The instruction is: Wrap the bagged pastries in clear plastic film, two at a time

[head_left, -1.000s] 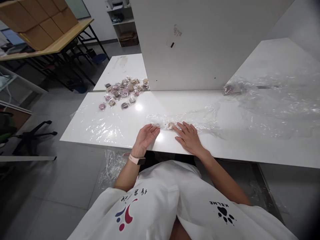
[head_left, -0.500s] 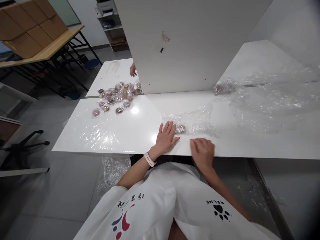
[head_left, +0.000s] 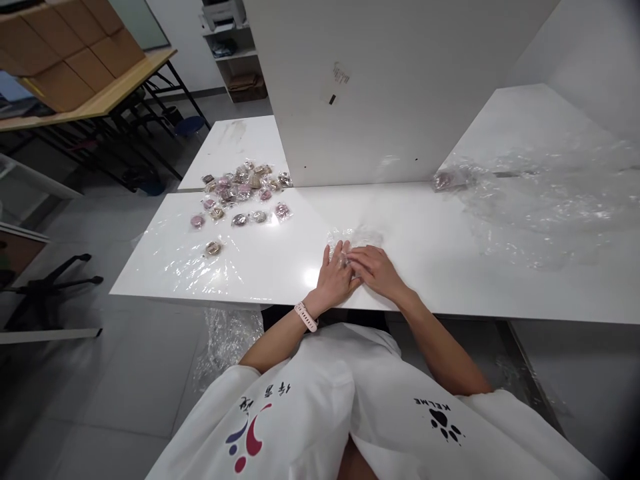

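My left hand [head_left: 336, 277] rests on the table near its front edge, fingers stretched out over clear plastic film [head_left: 367, 237]. From the right, my right hand [head_left: 377, 270] reaches across with its fingers together, its fingertips at the fingers of my left hand. Film is bunched between and behind the two hands, and my right fingers appear closed on it. The small dark item seen in this film earlier is hidden under my hands. A pink watch band [head_left: 306, 317] is around my left wrist.
Several small wrapped items [head_left: 243, 190], pink, brown and grey, lie in a loose pile at left. One wrapped item [head_left: 213, 248] sits apart, nearer me. A white upright panel [head_left: 380, 100] stands behind my hands. Crumpled film [head_left: 545, 213] covers the right side.
My right hand has moved left and up to meet my left hand. The film stretched out to the right is now gathered there. Another wrapped item lies at left; the co-worker's hand has gone from view.
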`<state>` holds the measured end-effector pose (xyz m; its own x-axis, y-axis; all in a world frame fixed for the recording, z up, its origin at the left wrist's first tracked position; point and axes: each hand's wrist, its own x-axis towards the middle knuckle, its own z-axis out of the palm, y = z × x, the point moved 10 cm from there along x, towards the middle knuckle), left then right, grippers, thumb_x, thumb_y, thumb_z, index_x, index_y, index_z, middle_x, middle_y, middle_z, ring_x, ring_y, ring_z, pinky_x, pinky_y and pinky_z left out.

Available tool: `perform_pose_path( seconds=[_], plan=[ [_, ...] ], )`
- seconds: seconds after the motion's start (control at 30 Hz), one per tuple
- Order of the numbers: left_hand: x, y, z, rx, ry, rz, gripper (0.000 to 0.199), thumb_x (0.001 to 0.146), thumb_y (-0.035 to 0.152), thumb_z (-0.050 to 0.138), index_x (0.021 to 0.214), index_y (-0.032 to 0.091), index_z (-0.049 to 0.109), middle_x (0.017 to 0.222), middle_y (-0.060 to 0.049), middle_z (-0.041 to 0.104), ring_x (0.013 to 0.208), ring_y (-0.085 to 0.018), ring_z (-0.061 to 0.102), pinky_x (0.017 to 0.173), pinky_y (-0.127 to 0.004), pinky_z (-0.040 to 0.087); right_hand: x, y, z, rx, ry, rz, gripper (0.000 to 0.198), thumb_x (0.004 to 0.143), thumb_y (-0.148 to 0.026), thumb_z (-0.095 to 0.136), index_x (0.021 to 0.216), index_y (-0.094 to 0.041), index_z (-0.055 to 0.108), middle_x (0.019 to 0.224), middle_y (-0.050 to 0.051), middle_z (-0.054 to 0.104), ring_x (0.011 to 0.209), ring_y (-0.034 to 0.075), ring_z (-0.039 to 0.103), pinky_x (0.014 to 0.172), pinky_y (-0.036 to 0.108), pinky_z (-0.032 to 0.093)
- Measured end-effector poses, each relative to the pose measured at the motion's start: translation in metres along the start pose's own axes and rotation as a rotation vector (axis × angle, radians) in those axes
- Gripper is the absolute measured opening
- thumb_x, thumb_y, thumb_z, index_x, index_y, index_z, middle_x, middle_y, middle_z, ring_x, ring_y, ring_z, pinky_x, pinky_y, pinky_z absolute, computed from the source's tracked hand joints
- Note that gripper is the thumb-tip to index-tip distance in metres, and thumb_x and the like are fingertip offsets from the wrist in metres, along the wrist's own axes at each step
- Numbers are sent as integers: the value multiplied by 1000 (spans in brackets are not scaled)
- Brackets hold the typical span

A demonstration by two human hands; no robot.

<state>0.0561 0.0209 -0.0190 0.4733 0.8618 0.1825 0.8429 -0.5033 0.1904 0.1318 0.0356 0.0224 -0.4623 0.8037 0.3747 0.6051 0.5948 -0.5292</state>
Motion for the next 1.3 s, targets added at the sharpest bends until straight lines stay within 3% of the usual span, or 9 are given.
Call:
perform_pose_path(
  seconds=[0.17,0.3,0.43,0.57,0.73,0.83,0.9,1.1,1.3],
  plan=[
    [-9,-10,-13,-152,32,28,43,98,37,51,137,18,51,161,-18,31,153,-31,22,122,-59,22,-16,8,18,-9,-182,-66,45,99,-39,47,142,-26,51,143,8,57,138,25,48,115,50,36],
    [-19,-10,-34,-222,71,163,45,99,19,42,144,24,43,163,-13,29,153,-22,22,121,-51,29,-20,14,20,-18,-264,-102,49,97,-32,46,146,-29,47,150,6,51,144,25,39,117,54,33],
    [-8,-15,-27,-156,-3,214,46,100,15,39,145,25,42,150,-9,50,145,-22,39,119,-48,29,-14,17,11,-6,-124,-58,40,100,-27,37,133,-25,59,140,8,59,133,22,52,111,48,43],
    [16,-35,-22,-160,-29,98,32,98,14,43,127,20,56,124,-9,67,121,-24,57,102,-42,41,-15,26,-4,-16,75,66,38,102,-36,37,127,-23,63,125,10,68,119,23,61,102,42,50],
    [42,-59,-22,-318,-101,-107,24,100,30,47,119,21,59,97,-5,69,89,-21,63,74,-32,45,-9,50,-11,58,121,277,37,100,-46,43,120,-23,64,109,7,72,83,21,67,77,36,54],
    [55,-69,-24,-307,-65,-206,21,96,31,57,115,22,59,105,-6,66,97,-22,60,72,-30,43,-1,57,-19,-106,185,362,34,98,-44,48,115,-21,66,112,10,68,87,24,65,78,40,52],
    [60,-77,-26,-282,-16,-270,26,91,29,64,115,23,58,113,-7,63,106,-24,57,75,-31,43,5,49,-22,-262,215,298,29,99,-37,48,114,-21,68,123,13,64,101,28,62,86,45,48],
    [58,-97,-18,-467,2,-429,30,86,36,69,110,21,59,105,-7,63,97,-22,58,76,-32,44,1,15,14,-331,-26,-50,31,99,-37,51,125,-25,63,131,7,63,119,27,54,99,43,40],
    [46,-110,-21,-837,106,-518,32,94,45,54,110,19,60,111,-8,65,92,-17,60,78,-29,46,26,63,4,-182,-53,246,37,103,-39,36,110,-22,68,100,7,72,89,23,63,79,35,46]
  ],
)
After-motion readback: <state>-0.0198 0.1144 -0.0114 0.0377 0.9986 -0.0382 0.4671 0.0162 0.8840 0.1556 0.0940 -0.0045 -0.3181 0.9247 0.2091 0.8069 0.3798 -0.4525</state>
